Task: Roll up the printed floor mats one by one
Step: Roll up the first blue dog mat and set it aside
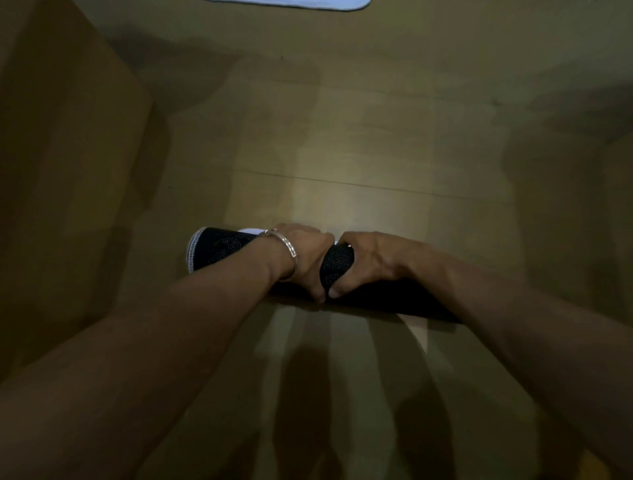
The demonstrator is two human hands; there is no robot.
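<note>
Both hands, left hand (305,260) and right hand (363,263), clench rolled mat (337,265) (long axis left-right).

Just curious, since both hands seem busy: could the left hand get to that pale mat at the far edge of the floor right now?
Probably not as things stand. The left hand is wrapped around the rolled dark mat, and the pale mat lies far across bare floor. Nothing blocks the way.

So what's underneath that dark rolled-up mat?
The rolled mat lies on the wooden floor, gripped by the left hand and right hand. Anything directly beneath the roll is hidden.
</note>
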